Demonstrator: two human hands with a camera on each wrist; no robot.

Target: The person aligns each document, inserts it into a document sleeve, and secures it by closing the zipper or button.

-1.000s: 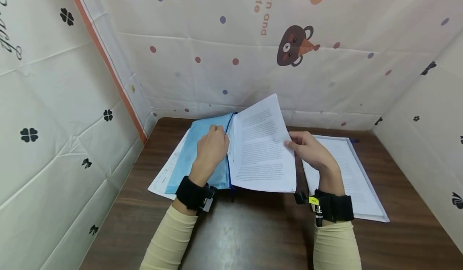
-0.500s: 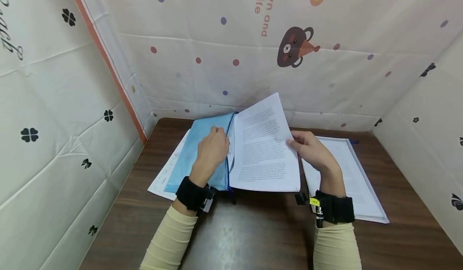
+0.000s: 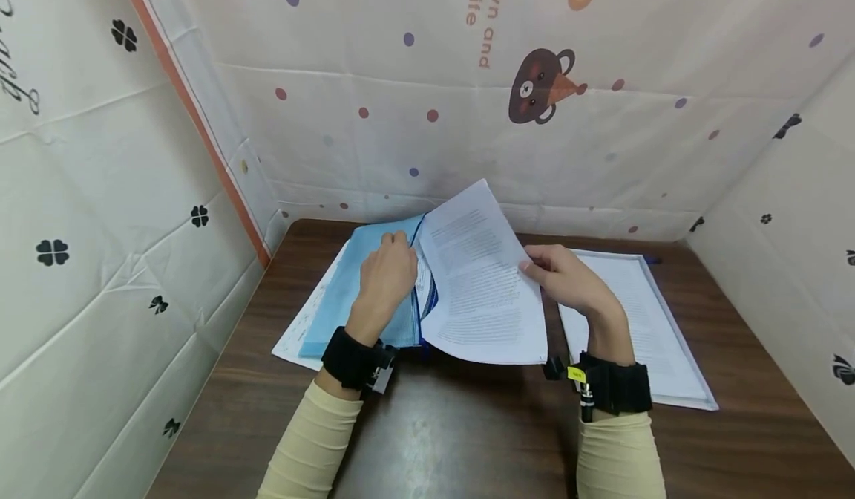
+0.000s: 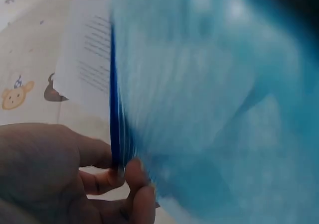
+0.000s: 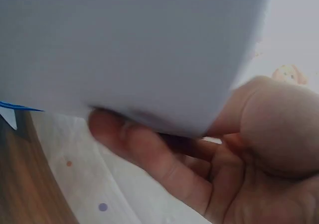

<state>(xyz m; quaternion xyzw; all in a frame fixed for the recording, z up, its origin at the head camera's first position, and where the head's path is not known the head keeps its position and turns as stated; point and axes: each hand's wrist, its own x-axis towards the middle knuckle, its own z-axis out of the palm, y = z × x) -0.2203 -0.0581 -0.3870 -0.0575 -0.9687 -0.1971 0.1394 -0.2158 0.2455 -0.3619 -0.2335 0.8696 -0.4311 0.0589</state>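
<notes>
In the head view a light blue folder with dark blue edging leans at the back left of the table. My left hand grips its edge; the left wrist view shows the fingers and thumb around several layers of the blue folder. With thumb and fingers my right hand pinches the right edge of a printed paper, single or stacked I cannot tell. The paper stands raised and bowed beside the folder's opening. In the right wrist view the paper hides part of the fingers.
A shallow white tray-like holder with a printed sheet lies at the right. Another sheet with writing sticks out beneath the folder. Patterned cloth walls border the wooden table at the back and sides.
My right hand has shifted slightly left with the paper. Its lower left part now bows away from the folder, showing blue edges behind it. The left hand keeps its hold on the folder.
</notes>
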